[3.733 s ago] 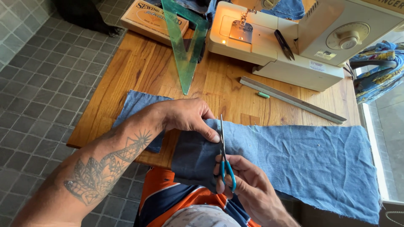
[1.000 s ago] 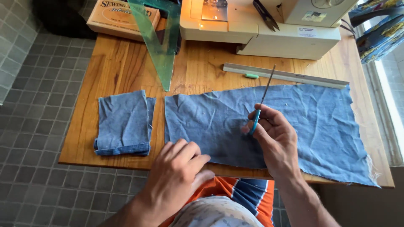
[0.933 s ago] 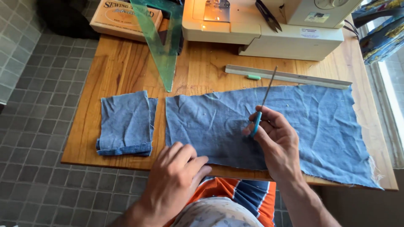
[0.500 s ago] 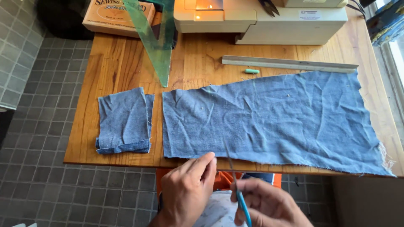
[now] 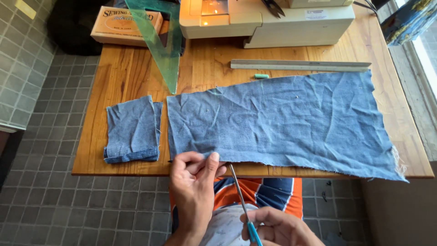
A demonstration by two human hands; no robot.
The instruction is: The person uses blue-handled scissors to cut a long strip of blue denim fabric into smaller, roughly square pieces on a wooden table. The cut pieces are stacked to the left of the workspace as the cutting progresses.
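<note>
**Denim on the sewing table: items, left to right**

1. Cardboard box point(image 5: 126, 25), tan, lying at the far left corner of the wooden table point(image 5: 132, 75).
2. Small folded denim piece point(image 5: 132, 130), lying apart from the large piece, just left of it, with a narrow strip of bare wood showing between them.
3. Green transparent set square point(image 5: 160, 41), pointing its tip down toward the gap between the two denim pieces.
4. My left hand point(image 5: 195, 191), curling at the near table edge. Its thumb and fingers are closing on the lower left hem of the large denim piece point(image 5: 277, 120); the pinch appears light, taking in the hem alone.
5. Large denim piece, lying flat and creased, its long axis running left to right across the table. It is lying directly ahead of both my hands, with its near hem overhanging the table edge slightly. My left hand is the nearer one, touching it.
6. Scissors point(image 5: 241, 205), blue-handled, being gripped by my right hand point(image 5: 277, 228), which is wrapping closed around the handles below the table edge. The blades are looking closed and pointing up and left at the hem beside my left fingers, the tip just short of it.
7. Sewing machine point(image 5: 266, 20), cream, standing at the far edge, its lamp glowing.
8. Grey metal ruler point(image 5: 300, 65), lying parallel to the denim's far edge; a small green chalk point(image 5: 261, 76) resting near it.
</note>
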